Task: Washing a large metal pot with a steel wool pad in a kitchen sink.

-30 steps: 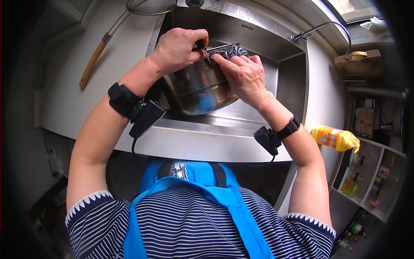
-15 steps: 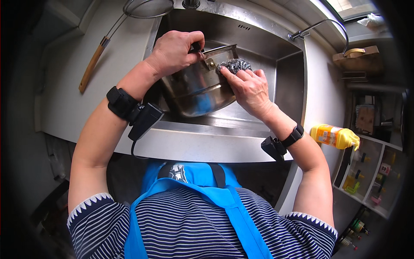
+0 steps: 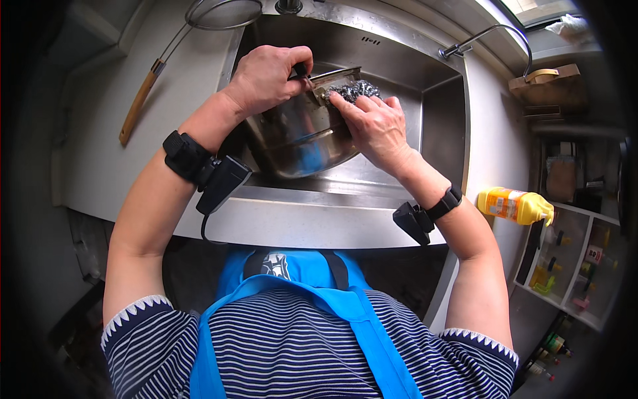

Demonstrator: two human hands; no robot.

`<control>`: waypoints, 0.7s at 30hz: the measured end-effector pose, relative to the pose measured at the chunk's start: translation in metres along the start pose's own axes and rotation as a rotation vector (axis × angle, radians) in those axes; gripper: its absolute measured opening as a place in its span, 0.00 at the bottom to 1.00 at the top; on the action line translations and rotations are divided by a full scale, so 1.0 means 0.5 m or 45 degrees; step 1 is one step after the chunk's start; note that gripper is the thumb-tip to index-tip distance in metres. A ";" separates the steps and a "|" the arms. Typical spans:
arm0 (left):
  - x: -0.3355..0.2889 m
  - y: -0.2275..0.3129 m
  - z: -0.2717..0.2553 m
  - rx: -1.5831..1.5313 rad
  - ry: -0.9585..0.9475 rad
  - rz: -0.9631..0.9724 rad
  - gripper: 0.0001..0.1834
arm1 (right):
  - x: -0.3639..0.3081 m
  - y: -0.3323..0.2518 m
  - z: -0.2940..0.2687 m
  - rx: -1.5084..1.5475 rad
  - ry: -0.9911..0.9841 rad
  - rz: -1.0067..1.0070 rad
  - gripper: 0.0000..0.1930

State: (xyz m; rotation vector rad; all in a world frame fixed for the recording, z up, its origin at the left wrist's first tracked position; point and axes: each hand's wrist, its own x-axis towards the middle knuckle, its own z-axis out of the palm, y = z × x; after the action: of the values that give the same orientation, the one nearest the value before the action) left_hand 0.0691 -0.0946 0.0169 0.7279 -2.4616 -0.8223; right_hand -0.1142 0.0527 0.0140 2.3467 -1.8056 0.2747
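Observation:
A stainless steel pot [image 3: 302, 138] is tilted on its side in the metal sink [image 3: 405, 174]. My left hand [image 3: 269, 76] is closed round the pot's dark handle [image 3: 300, 70], which shows only in part. Against the pot's outer wall near its rim and the handle bracket, my right hand [image 3: 377, 130] presses a steel wool scourer [image 3: 357, 90]. Its index finger lies stretched along the scourer and the other fingers are bent over it. The inside of the pot is mostly hidden from me.
A wire strainer with a wooden handle [image 3: 139, 106] lies on the counter to the left. A curved faucet [image 3: 492, 33] reaches over the right side. A yellow bottle [image 3: 515, 206] lies at the right counter edge, below a wooden block [image 3: 551, 90].
My right hand has slid the scourer slightly left along the pot's wall, closer to the handle bracket. My left hand keeps its hold and the pot has hardly moved.

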 end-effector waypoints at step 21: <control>0.063 0.064 0.035 0.261 -0.086 -0.350 0.11 | -0.027 -0.048 -0.002 -0.026 -0.013 0.153 0.18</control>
State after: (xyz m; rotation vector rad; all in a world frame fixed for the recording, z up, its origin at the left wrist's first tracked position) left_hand 0.0244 -0.0846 0.0323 1.1505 -2.5668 -0.7052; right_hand -0.0943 0.0719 0.0108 2.2340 -1.9480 0.2591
